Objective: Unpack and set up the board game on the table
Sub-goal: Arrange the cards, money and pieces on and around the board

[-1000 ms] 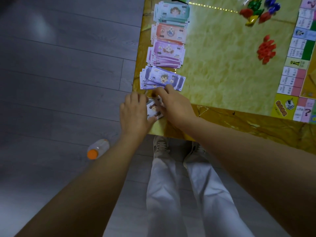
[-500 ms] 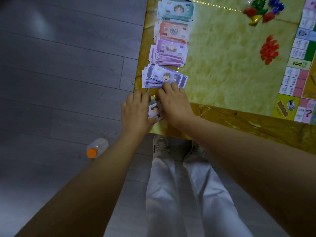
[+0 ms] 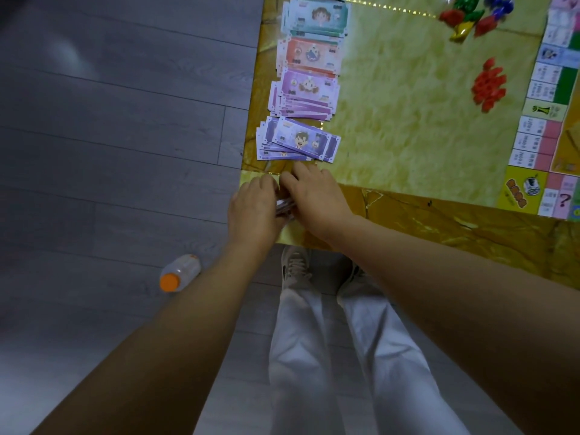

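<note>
- I find the glossy yellow marbled table point(image 3: 408, 221) bounded by a left edge and a near edge; they meet in a corner, and both hands work right at that corner.
- Left of the table runs a broad stretch of grey plank floor point(image 3: 110, 120). A clear plastic bottle with an orange cap point(image 3: 179, 274) lies on its side there, close to the left forearm.
- Four fanned stacks of flat paper notes line the table's left edge, far to near: the teal stack point(image 3: 317, 17), the orange stack point(image 3: 309, 56), the pink-purple stack point(image 3: 306, 89) and the lilac stack point(image 3: 298, 141).
- A wide band of tabletop separates these stacks from the flat printed game board point(image 3: 552, 120) at the right. A loose heap of red plastic pieces point(image 3: 489, 84) sits on it, nearer the board.
- The left hand point(image 3: 254, 208) and the right hand point(image 3: 314, 199) are both curled, grasping between them a thin bundle of paper notes point(image 3: 284, 205), seen edge-on and mostly hidden.
- The bundle sits just near of the lilac stack, apart from it. I cannot tell whether the right fingertips touch that stack.
</note>
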`<state>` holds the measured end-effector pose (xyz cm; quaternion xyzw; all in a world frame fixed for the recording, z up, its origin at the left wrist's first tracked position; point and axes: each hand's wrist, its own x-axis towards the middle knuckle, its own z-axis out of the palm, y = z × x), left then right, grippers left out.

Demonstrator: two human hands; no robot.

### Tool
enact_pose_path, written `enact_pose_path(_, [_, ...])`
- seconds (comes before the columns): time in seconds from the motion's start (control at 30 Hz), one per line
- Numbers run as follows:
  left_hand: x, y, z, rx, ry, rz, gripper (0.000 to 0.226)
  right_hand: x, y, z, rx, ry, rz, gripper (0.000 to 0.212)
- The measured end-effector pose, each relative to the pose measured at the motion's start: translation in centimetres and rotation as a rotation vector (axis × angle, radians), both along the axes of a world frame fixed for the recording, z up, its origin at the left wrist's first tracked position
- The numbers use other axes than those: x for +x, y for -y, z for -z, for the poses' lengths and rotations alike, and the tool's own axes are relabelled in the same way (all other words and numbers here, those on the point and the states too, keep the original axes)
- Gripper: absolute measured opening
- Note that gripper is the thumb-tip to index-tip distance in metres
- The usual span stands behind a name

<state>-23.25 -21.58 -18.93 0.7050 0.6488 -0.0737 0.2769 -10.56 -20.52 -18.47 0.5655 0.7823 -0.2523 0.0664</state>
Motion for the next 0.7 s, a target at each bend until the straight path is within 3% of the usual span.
enact_pose_path(0.17, [-0.4,-0.2,-0.3,-0.161,0.187,-0.027,0.021,1.3,0.2,-0.1,-0.158,-0.137,0.029,0.035])
enact_pose_path(0.27, [-0.8,-0.4,-0.6,-0.283,0.324,-0.079,0.023,2.6,0.3,-0.4,-0.273,-0.292,0.148,0.041])
enact_pose_path(0.43, [0.9,-0.8,-1.8,-0.416,0.683,-0.626,0.023,5.3,0.0,-2.0,-0.281,-0.609,0.783,0.051])
enact_pose_path(0.53, [3.5,-1.2,-3.0,-0.462,0.792,-0.726,0.026,7.0,0.1,-3.5,-0.562,-0.756,1.118,0.037])
enact_pose_path(0.6, [5.8,-1.3,-3.8,-0.483,0.844,-0.680,0.023,7.6,0.2,-4.4,-0.608,-0.831,1.125,0.023])
enact_pose_path(0.7, [9.2,-1.2,-4.6,-0.511,0.838,-0.574,0.024,8.5,0.3,-5.1,-0.514,-0.832,1.049,0.025])
